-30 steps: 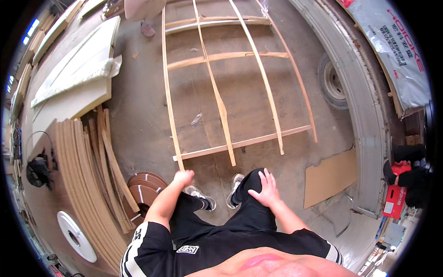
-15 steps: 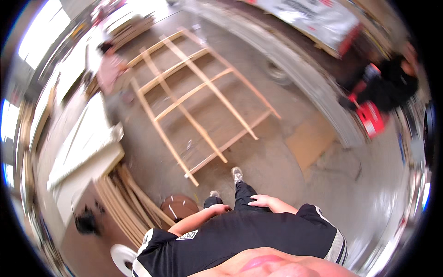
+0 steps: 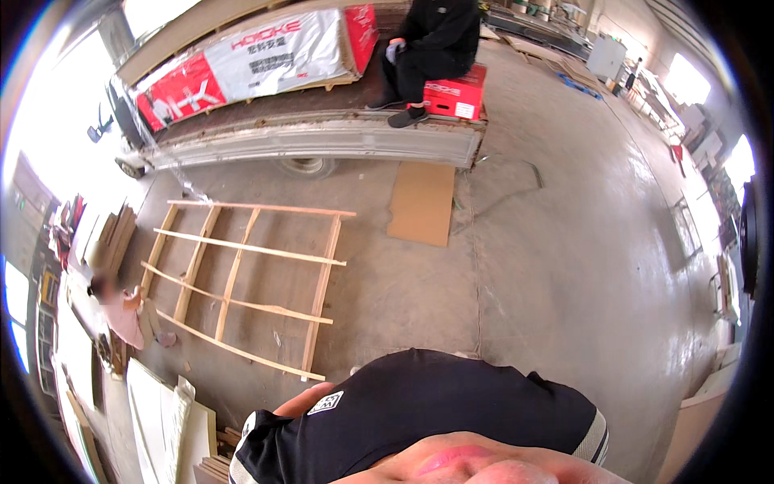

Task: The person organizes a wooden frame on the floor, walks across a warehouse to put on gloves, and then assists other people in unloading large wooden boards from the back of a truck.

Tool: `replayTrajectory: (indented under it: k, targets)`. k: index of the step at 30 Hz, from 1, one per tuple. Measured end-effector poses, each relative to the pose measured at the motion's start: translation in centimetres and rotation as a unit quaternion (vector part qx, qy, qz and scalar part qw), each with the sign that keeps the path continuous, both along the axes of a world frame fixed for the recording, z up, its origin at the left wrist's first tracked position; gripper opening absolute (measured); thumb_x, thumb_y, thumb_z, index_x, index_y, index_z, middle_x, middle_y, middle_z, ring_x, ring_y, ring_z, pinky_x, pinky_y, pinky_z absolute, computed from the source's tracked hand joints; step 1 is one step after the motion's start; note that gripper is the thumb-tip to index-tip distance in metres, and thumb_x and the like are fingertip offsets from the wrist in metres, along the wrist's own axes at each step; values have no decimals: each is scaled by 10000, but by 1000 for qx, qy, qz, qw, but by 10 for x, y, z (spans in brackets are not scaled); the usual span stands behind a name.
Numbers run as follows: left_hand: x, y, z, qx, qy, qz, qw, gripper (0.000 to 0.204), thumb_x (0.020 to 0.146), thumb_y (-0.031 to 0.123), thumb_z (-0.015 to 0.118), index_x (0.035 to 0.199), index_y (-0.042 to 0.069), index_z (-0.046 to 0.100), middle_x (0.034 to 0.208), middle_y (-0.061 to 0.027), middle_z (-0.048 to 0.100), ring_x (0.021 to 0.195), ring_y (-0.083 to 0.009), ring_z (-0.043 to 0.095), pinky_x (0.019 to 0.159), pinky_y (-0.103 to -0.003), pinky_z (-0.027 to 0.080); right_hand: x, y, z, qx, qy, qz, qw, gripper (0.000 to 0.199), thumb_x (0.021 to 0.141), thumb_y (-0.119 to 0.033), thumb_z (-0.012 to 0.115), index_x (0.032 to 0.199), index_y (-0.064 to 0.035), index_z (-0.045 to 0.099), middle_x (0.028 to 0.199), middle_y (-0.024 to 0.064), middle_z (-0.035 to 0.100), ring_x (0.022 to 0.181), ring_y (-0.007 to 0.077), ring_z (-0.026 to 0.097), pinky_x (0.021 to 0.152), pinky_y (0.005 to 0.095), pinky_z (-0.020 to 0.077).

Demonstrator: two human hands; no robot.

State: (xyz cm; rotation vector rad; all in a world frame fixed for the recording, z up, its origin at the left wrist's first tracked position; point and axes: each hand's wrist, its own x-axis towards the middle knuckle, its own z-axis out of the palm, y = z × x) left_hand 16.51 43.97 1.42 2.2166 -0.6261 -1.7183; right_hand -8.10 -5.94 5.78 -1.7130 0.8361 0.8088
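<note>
My left forearm [image 3: 306,399] shows at the lower left beside my black shirt [image 3: 435,403]; its hand is hidden behind the shirt. My right hand does not show. Ahead and to the left, a slatted wooden frame [image 3: 250,247] lies on the concrete floor, its near corner closest to my left arm. A person in a pink top [image 3: 122,319] is low at its left end, hands near the wood.
A flatbed truck [image 3: 322,147] stands across the far side, carrying a wrapped stack [image 3: 274,52]. A person in black [image 3: 443,36] sits there on a red box [image 3: 457,93]. Brown cardboard [image 3: 421,206] lies on the floor. White panels [image 3: 153,407] lean at lower left.
My view has swung to the right, so the frame and the truck appear farther left. Both my hands, seen near my thighs earlier, have dropped out of sight.
</note>
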Motion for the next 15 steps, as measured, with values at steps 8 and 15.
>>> replayTrajectory:
  k: [8,15]
  targets:
    - [-45,-243,9,-82,-94,16,992,470,926,405,588,1270,85,610,1167,-142,695,1029,-292,673,895,-403,510,-177,-122,-44,-11,-37,-139,990,497,915,-489,576,1179,-77,660,1114,123,683,1056,262,650,903,370,487]
    - [-116,-443,56,-121,-157,-93,976,460,926,399,589,1256,80,618,1146,-133,705,998,-279,684,875,-397,518,-313,-239,-54,-22,-24,-246,969,445,910,-458,586,1114,-75,682,1035,111,702,1003,260,669,862,369,503]
